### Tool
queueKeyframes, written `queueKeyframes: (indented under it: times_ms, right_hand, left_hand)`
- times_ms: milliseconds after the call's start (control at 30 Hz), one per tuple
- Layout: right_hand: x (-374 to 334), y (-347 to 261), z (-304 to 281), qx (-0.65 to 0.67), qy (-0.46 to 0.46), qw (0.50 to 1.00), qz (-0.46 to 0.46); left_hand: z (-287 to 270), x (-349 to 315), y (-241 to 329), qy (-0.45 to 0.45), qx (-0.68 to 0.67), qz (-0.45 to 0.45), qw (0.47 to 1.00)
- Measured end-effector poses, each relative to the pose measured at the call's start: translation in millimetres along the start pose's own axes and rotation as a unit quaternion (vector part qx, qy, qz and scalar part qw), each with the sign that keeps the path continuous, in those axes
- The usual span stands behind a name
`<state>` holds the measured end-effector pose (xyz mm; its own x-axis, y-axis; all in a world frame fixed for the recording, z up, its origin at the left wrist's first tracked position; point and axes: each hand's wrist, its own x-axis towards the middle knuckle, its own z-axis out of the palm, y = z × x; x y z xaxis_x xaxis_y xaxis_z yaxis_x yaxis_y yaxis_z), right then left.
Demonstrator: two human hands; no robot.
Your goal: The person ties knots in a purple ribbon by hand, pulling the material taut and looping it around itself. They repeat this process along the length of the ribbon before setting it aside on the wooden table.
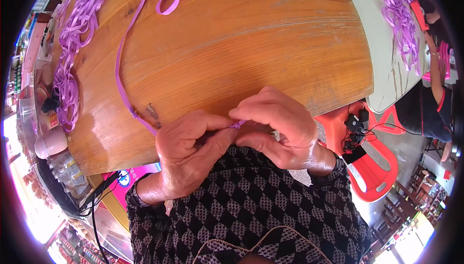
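Both my hands meet at the near edge of the wooden table (232, 66), close to my body. My left hand (191, 148) pinches a small bunched piece of purple ribbon (237, 125) between thumb and fingertips. My right hand (280, 128) curls toward the same bit, its thumb and fingers closing on it from the other side. A long strand of purple ribbon (119, 71) runs from the far side of the table down to my left hand, with a small knot along it. How the ribbon is folded between the fingertips is too small to make out.
A heap of purple ribbons (72, 66) lies along the table's left side, beside a pale pink rounded object (50, 143). More purple ribbons (401, 22) lie on the light-coloured table at right. A red plastic stool (372, 172) holds black cables. Another person (430, 104) is at far right.
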<state>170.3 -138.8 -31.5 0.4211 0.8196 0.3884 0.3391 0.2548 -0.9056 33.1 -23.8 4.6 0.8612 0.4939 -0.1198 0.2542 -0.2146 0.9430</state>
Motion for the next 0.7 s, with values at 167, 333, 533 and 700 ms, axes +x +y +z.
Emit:
queueKeyframes:
  times_ms: [167, 333, 533, 700]
  right_hand:
    - [-4, 7, -2, -0.009, -0.042, 0.999, -0.032]
    - [-4, 8, -2, 0.007, -0.044, 0.998, -0.038]
    - [-4, 7, -8, 0.037, -0.070, 0.997, 0.003]
    - [-5, 4, -9, 0.062, -0.036, 0.994, 0.081]
  left_hand:
    - [-8, 5, 9, -0.060, -0.186, -0.168, 0.966]
    - [-13, 5, 13, -0.084, -0.173, -0.221, 0.956]
    - [-21, 1, 10, -0.076, -0.156, -0.175, 0.969]
    - [-21, -3, 10, -0.047, -0.102, -0.148, 0.983]
